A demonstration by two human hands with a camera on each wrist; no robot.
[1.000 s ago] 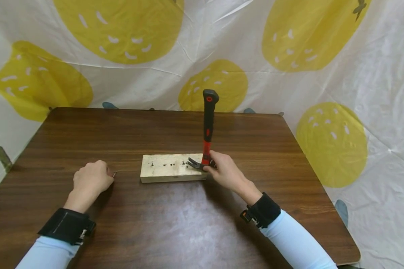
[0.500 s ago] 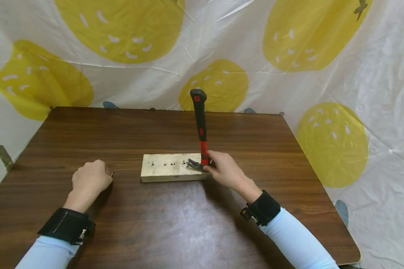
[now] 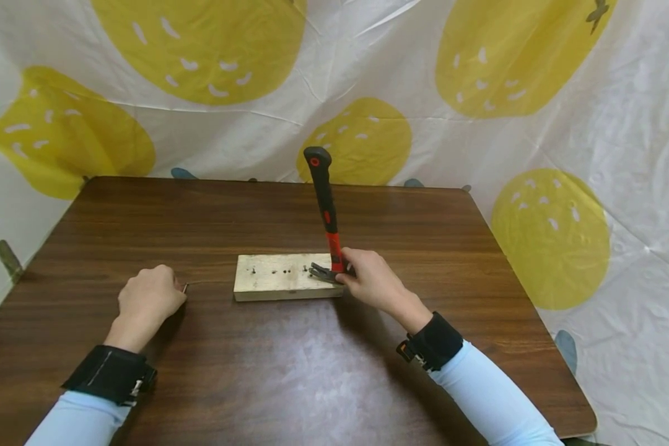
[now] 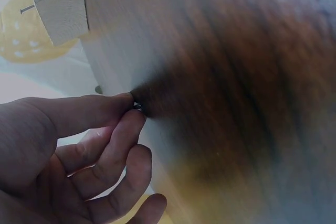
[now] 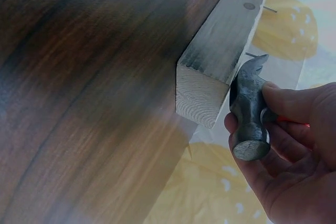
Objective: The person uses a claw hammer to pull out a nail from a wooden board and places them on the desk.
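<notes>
My right hand [image 3: 375,282] holds a claw hammer [image 3: 322,192] by its head, at the right end of a pale wooden block [image 3: 273,285]. The black and red handle points up and leans left. In the right wrist view, the hammer's claw [image 5: 254,66] lies close to a nail [image 5: 252,54] standing in the block; whether they touch, I cannot tell. Another nail [image 3: 253,271] stands near the block's left end, with several dark holes between. Left of the block, my left hand [image 3: 149,300] pinches a small nail [image 3: 185,288] between thumb and fingertip, low over the table.
A brown wood-grain table [image 3: 290,371] lies under everything. Behind it hangs a white sheet [image 3: 245,142] with yellow fruit prints, which also covers the sides. Dark bands [image 3: 111,375] wrap both wrists.
The hammer's handle has tipped from nearly upright to a lean toward the left, while its head stays on the block. My left hand has barely shifted left.
</notes>
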